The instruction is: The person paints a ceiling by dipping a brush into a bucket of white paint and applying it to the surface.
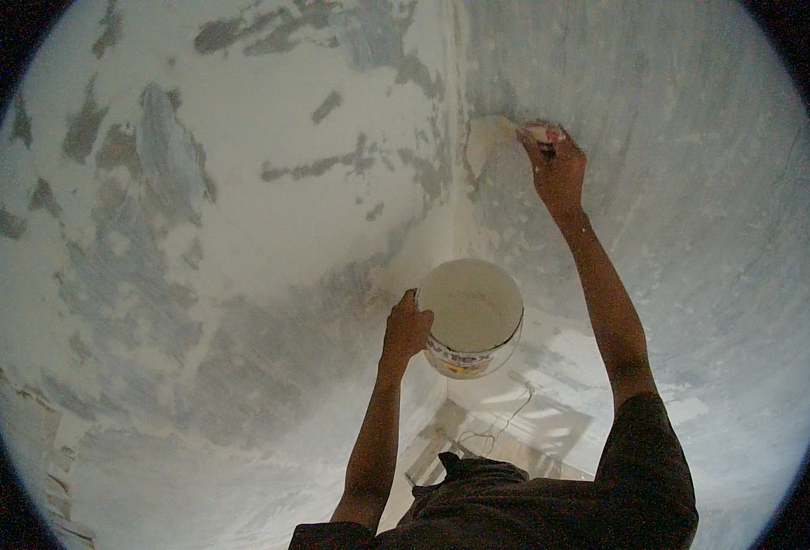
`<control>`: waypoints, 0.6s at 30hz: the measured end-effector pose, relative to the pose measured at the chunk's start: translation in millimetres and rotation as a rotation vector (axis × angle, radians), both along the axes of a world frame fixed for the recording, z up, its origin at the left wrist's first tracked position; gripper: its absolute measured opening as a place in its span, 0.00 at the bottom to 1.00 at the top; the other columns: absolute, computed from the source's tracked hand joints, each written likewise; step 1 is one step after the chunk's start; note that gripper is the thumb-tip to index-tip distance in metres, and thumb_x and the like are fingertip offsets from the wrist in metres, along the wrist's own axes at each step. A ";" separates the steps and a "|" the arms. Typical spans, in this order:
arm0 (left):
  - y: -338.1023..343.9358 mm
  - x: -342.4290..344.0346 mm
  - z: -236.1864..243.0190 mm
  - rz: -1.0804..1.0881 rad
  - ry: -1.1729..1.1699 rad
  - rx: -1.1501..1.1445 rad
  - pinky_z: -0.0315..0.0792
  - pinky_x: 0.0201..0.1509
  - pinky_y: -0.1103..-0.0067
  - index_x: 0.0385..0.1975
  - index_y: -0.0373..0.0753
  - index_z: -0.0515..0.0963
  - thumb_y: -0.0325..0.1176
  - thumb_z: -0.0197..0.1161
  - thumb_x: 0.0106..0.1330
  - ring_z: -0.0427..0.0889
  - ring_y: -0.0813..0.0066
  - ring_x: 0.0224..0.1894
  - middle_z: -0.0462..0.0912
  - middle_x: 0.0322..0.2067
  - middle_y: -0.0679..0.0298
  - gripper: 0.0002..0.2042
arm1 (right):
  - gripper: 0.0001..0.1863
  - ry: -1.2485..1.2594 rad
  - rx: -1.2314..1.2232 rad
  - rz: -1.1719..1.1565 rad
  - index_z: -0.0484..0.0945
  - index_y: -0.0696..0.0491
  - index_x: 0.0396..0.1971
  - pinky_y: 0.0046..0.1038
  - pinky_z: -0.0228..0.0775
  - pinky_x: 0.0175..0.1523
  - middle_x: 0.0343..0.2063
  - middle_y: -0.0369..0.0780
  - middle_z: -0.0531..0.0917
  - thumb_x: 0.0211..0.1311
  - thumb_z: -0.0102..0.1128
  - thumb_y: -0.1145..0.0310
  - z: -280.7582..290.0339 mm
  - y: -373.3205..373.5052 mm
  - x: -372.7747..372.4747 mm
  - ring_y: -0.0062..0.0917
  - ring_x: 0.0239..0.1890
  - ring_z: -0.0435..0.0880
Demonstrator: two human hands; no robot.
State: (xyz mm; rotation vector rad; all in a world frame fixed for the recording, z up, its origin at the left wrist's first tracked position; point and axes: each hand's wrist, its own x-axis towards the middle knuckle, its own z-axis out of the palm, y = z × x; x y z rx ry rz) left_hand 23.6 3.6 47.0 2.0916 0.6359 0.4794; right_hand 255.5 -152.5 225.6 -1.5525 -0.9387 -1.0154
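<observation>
A: Head view: my right hand is raised to the corner, fingers closed on a putty knife pressed against the right wall. I'd keep the blade flat and draw the paste out evenly from the fresh pale patch.

B: And the other?

A: My left hand grips the rim of a white bucket, fingers curled over its edge, held near the corner below the patch. It looks round, paste-smeared inside, with a coloured band low on its side.
</observation>
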 end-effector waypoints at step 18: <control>-1.3 32.7 -25.4 -0.012 -0.019 -0.018 0.73 0.51 0.63 0.53 0.33 0.70 0.33 0.55 0.51 0.81 0.49 0.44 0.81 0.41 0.43 0.26 | 0.12 0.047 -0.537 -0.019 0.76 0.60 0.39 0.29 0.77 0.40 0.28 0.45 0.83 0.62 0.62 0.68 -48.7 16.6 35.2 0.32 0.31 0.85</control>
